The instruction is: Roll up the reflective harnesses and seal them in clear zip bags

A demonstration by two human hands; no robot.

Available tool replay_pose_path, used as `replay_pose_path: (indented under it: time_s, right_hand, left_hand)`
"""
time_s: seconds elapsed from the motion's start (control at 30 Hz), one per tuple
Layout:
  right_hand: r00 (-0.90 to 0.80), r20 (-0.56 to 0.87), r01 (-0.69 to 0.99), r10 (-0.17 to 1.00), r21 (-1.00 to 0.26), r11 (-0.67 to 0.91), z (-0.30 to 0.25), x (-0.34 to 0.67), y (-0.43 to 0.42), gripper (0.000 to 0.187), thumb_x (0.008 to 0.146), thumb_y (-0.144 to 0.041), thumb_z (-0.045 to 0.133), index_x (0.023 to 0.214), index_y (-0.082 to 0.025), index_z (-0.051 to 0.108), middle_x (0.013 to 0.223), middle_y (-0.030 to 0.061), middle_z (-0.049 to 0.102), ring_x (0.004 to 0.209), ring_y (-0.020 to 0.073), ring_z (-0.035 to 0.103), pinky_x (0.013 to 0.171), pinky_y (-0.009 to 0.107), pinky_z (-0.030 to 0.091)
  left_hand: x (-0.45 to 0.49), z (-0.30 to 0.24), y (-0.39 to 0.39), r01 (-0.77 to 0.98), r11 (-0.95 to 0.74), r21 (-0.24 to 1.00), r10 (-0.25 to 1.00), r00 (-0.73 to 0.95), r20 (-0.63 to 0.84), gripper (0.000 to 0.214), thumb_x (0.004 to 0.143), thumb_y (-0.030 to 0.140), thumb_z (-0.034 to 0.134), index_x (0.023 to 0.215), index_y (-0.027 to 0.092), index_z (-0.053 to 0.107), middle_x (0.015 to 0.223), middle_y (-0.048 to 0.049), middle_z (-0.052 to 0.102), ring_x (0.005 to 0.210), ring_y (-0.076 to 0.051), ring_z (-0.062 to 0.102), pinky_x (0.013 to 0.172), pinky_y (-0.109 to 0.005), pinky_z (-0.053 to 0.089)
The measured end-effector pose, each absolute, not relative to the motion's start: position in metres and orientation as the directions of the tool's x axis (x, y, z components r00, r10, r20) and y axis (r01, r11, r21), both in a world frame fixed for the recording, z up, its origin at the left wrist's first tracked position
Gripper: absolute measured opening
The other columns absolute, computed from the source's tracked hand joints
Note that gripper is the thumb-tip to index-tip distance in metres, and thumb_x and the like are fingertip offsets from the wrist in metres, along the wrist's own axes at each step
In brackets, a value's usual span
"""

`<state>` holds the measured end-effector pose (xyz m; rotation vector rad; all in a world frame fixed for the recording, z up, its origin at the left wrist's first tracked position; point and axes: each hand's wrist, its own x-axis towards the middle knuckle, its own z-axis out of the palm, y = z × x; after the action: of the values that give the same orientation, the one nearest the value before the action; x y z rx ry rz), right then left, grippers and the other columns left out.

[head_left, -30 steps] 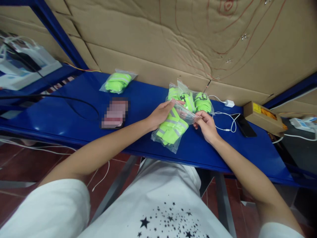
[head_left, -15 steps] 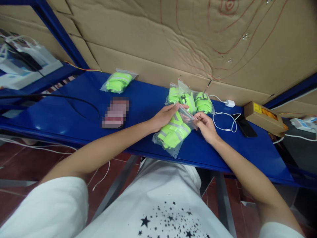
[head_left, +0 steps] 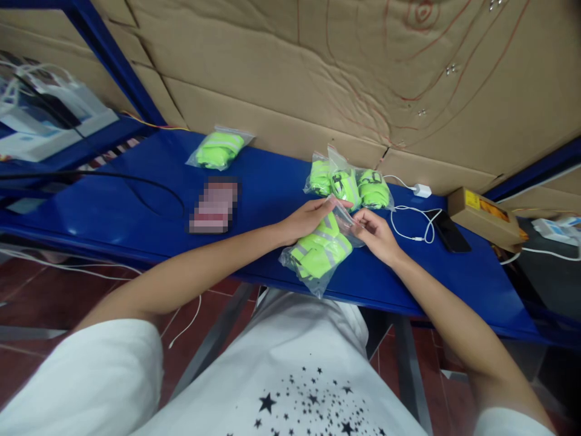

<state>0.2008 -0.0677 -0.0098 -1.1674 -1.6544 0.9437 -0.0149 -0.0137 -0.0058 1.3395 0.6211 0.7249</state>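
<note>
Between my hands is a clear zip bag [head_left: 320,280] with a folded neon-yellow reflective vest [head_left: 323,249] inside, close to the table's front edge. My left hand [head_left: 308,218] grips the upper left of the bag's mouth, thumb and fingers pressed together on the plastic. At the mouth's right end, my right hand [head_left: 374,233] pinches the zip edge. The bag's top is drawn out between both hands. Just beyond them, several more bagged neon-yellow bundles [head_left: 345,186] sit in a group. Farther left, another bagged bundle [head_left: 220,150] lies near the cardboard wall.
A pixelated pinkish object [head_left: 213,206] lies left of my hands on the blue table [head_left: 263,181]. To the right are a white charger [head_left: 422,191] with its cable, a black phone [head_left: 449,233] and a cardboard box [head_left: 483,215]. A black cable [head_left: 91,174] crosses the left side.
Both hands still hold the bag's mouth. The bag and hands have shifted slightly toward me, and the right hand has moved a little closer to the left along the mouth.
</note>
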Motion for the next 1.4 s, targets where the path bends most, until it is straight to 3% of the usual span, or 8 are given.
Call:
replay_pose_path:
  time_s: [0.23, 0.53, 0.77, 1.1, 1.23, 1.4]
  right_hand:
    - [-0.187, 0.243, 0.301, 0.952, -0.908, 0.291, -0.008, 0.202, -0.070, 0.025, 0.085, -0.041, 0.074, 0.078, -0.022, 0.058, 0.061, -0.0050, 0.048, 0.055, 0.0119, 0.039, 0.055, 0.027, 0.029]
    - [-0.243, 0.217, 0.285, 0.945, -0.915, 0.284, -0.014, 0.204, -0.069, 0.022, 0.088, -0.037, 0.072, 0.079, -0.022, 0.058, 0.066, -0.0046, 0.052, 0.058, 0.0117, 0.043, 0.058, 0.027, 0.032]
    - [-0.296, 0.193, 0.208, 0.935, -0.943, 0.260, -0.014, 0.203, -0.070, 0.026, 0.092, -0.039, 0.071, 0.079, -0.023, 0.055, 0.079, -0.0002, 0.069, 0.069, 0.0171, 0.064, 0.066, 0.030, 0.046]
    - [-0.314, 0.213, 0.246, 0.925, -0.923, 0.296, -0.017, 0.206, -0.070, 0.026, 0.095, -0.040, 0.069, 0.079, -0.022, 0.059, 0.086, 0.0006, 0.070, 0.063, 0.0141, 0.058, 0.060, 0.029, 0.043]
    - [-0.314, 0.227, 0.318, 0.922, -0.890, 0.328, -0.018, 0.206, -0.070, 0.025, 0.096, -0.038, 0.066, 0.078, -0.023, 0.057, 0.073, -0.0014, 0.062, 0.064, 0.0147, 0.053, 0.061, 0.029, 0.041]
    - [-0.326, 0.214, 0.343, 0.921, -0.881, 0.326, -0.017, 0.204, -0.071, 0.023, 0.094, -0.036, 0.065, 0.078, -0.022, 0.057, 0.075, -0.0018, 0.059, 0.063, 0.0136, 0.050, 0.060, 0.028, 0.038]
  left_hand:
    - [-0.015, -0.009, -0.012, -0.086, 0.052, 0.995, 0.740, 0.673, 0.020, 0.069, 0.093, 0.073, 0.060, 0.134, 0.017, 0.072, 0.112, -0.0094, 0.080, 0.099, -0.023, 0.072, 0.086, -0.030, 0.051]
    - [-0.013, -0.013, -0.012, -0.043, -0.043, 0.998, 0.699, 0.712, 0.061, 0.072, 0.095, 0.071, 0.058, 0.141, 0.017, 0.068, 0.127, -0.0113, 0.076, 0.117, -0.028, 0.069, 0.104, -0.038, 0.049]
    - [-0.013, -0.013, -0.011, -0.011, -0.186, 0.982, 0.613, 0.781, 0.125, 0.067, 0.088, 0.058, 0.074, 0.143, 0.020, 0.066, 0.139, -0.0081, 0.071, 0.136, -0.032, 0.061, 0.118, -0.045, 0.041]
    - [-0.015, -0.016, -0.012, -0.022, -0.253, 0.967, 0.498, 0.854, 0.150, 0.070, 0.090, 0.057, 0.072, 0.148, 0.019, 0.059, 0.129, -0.0088, 0.075, 0.129, -0.031, 0.065, 0.114, -0.045, 0.045]
    - [-0.014, -0.014, -0.015, -0.025, -0.271, 0.962, 0.460, 0.875, 0.152, 0.065, 0.090, 0.059, 0.072, 0.137, 0.014, 0.065, 0.120, -0.0108, 0.077, 0.125, -0.032, 0.066, 0.114, -0.045, 0.045]
    - [-0.013, -0.011, -0.020, -0.034, -0.231, 0.972, 0.425, 0.896, 0.132, 0.061, 0.091, 0.055, 0.072, 0.134, 0.013, 0.062, 0.111, -0.0097, 0.077, 0.122, -0.029, 0.066, 0.113, -0.043, 0.044]
